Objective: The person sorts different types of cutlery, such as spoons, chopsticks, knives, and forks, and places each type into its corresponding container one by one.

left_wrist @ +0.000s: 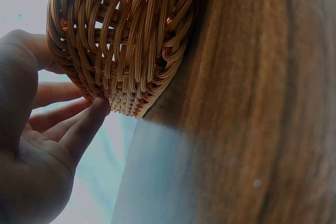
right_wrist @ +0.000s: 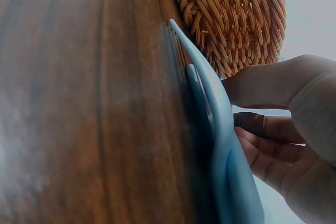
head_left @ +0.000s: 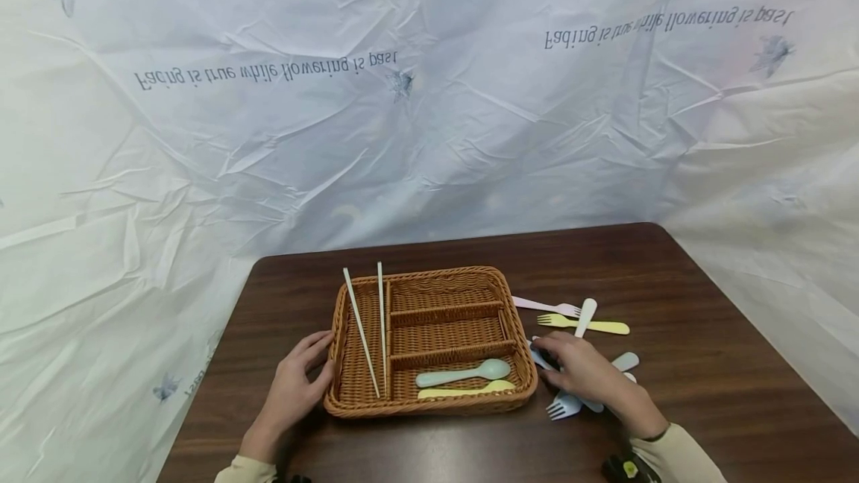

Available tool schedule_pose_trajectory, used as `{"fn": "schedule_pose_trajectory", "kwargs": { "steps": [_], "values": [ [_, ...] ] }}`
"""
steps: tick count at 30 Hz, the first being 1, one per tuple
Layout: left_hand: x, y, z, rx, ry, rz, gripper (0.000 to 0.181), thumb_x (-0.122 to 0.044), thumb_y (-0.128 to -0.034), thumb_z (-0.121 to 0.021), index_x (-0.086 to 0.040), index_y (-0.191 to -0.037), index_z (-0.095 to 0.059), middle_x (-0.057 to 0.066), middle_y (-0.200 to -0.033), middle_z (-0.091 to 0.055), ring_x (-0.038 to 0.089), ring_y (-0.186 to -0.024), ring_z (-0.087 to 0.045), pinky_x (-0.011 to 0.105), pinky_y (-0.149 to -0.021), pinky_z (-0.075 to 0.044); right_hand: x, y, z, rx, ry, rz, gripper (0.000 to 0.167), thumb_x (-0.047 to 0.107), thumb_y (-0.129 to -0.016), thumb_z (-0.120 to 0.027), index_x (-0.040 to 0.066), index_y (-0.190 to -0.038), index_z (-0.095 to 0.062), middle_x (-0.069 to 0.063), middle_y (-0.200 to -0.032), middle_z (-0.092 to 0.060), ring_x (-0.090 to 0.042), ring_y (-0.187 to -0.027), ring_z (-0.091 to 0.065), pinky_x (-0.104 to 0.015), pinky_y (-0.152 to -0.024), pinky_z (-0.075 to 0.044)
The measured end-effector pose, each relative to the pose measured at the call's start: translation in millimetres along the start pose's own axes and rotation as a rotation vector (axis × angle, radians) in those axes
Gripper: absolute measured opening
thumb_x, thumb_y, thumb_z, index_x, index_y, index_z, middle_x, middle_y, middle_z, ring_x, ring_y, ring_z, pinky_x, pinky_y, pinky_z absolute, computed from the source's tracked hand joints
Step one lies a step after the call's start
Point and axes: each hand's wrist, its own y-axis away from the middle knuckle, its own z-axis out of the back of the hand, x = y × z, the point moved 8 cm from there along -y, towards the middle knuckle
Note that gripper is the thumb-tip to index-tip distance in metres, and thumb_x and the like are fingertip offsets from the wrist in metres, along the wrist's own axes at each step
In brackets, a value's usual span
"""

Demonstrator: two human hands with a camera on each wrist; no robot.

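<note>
Head view: wicker basket (head_left: pixel 443 408), compartmented, lower centre of the frame, on a dark wood surface (head_left: pixel 671 304); two pale chopsticks (head_left: pixel 362 333) in its left compartment, ends past the far rim; green spoon (head_left: pixel 463 375) and yellow utensil (head_left: pixel 466 392) in the nearest right compartment. Left grip (head_left: pixel 295 386), lower left of centre: fingers loosely bent, resting on the basket's outer left side. Right grip (head_left: pixel 587 367), lower right: thumb and forefinger parted, a light-blue utensil (head_left: pixel 539 357) between them beside the basket's right wall; whether it is held cannot be told. Around it: light-blue fork (head_left: pixel 565 406) below, pink fork (head_left: pixel 546 306), yellow fork (head_left: pixel 609 327) and white handle (head_left: pixel 586 317) above. Left wrist view: basket end, upper left; fingertips touching the weave from lower left. Right wrist view: blue utensil (right_wrist: pixel 224 121) at centre, slanting to the lower right, fingertips partly hidden behind it; basket end, upper right.
</note>
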Motion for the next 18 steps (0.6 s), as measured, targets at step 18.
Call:
{"fn": "schedule_pose_trajectory", "kwargs": {
  "steps": [18],
  "values": [
    [-0.3, -0.3, 0.1, 0.004, -0.001, 0.006, 0.045, -0.004, -0.09, -0.064, 0.0, -0.134, -0.057, 0.013, -0.136, -0.053, 0.032, -0.121, -0.058, 0.038, -0.089, -0.058, -0.4, -4.1, -1.9, 0.036, 0.089, -0.113, 0.045, 0.011, -0.076, -0.08, 0.0, -0.118, -0.067, -0.003, -0.097, -0.068, -0.007, -0.075, -0.058, -0.026, -0.06, -0.051]
  ]
}}
